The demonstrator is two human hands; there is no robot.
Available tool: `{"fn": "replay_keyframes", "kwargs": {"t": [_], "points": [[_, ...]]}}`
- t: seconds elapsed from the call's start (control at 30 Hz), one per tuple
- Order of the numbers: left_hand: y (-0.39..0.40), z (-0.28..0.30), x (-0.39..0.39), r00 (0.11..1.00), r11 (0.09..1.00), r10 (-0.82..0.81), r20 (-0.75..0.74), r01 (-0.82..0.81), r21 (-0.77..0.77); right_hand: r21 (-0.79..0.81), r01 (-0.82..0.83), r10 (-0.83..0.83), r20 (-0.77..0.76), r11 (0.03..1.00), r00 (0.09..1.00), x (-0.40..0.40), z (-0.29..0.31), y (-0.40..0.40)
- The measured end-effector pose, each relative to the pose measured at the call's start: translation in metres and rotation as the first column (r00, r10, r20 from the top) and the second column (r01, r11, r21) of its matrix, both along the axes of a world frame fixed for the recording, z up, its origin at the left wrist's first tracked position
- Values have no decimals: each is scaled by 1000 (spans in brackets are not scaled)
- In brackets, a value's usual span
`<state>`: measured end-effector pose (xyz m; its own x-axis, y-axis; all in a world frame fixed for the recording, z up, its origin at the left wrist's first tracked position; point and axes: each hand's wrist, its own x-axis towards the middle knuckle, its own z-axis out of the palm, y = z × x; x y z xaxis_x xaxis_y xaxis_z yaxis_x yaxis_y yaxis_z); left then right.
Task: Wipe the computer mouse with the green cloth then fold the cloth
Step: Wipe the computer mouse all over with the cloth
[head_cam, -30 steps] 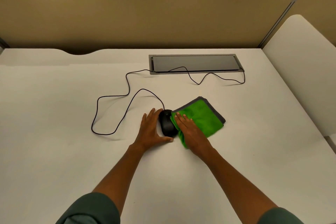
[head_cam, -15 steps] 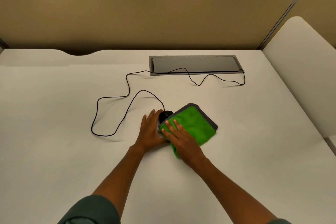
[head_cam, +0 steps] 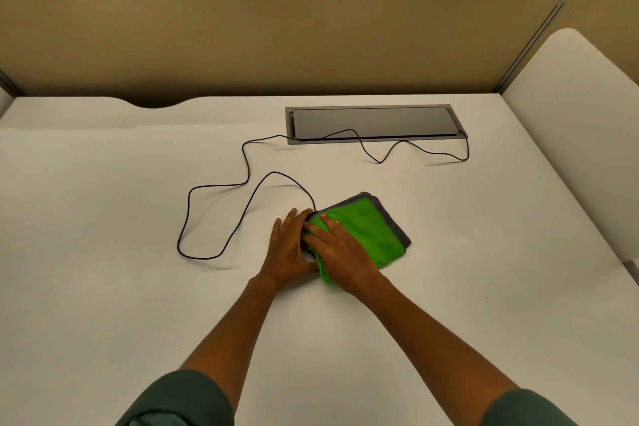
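Both hands at the mouse.
Right hand (head_cam: 340, 249) flat, fingers spread, pressing grey-edged green cloth (head_cam: 371, 232) over black mouse (head_cam: 308, 218); left hand (head_cam: 288, 245) open, cupped alongside.

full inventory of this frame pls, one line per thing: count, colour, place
green cloth: 1, green with grey edging, desk centre, draped over the mouse
computer mouse: 1, black, nearly all hidden under the cloth's left edge
mouse cable: 1, black, looping left, then back to the cable tray
cable tray: 1, grey, set into the rear of the desk
desk: 1, white
partition: 1, tan, behind the desk
left hand: 1, resting against the mouse's left side
right hand: 1, flat on the cloth
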<state>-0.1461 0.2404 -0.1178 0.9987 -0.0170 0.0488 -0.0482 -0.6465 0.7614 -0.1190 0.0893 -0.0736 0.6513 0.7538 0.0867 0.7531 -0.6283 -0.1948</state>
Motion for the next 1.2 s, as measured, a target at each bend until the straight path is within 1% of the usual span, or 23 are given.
{"fn": "replay_keyframes", "kwargs": {"t": [0.2,0.33,0.57,0.77,0.93,1.07,1.2], "points": [[-2,3,0,1000,1000,23,0,-23,8,72,-107,100,96,992,990,-14,-9,-28],[-1,2,0,1000,1000,8,-15,-7,20,58,-132,125,102,990,987,-22,-18,-44],[-1,3,1,1000,1000,13,-8,-13,21,49,-116,111,103,992,988,-24,-23,-63],[-2,4,0,1000,1000,21,-4,-21,20,99,-21,13,79,995,997,-25,-27,-60],[-2,4,0,1000,1000,25,-14,-25,3,200,73,-74,-6,977,997,-19,-26,-52],[-1,2,2,1000,1000,24,-18,-23,17,195,145,-130,-90,970,987,-3,-26,-48],[-1,2,2,999,999,29,-24,-29,17,112,206,-185,-175,972,967,26,-28,-46]]}}
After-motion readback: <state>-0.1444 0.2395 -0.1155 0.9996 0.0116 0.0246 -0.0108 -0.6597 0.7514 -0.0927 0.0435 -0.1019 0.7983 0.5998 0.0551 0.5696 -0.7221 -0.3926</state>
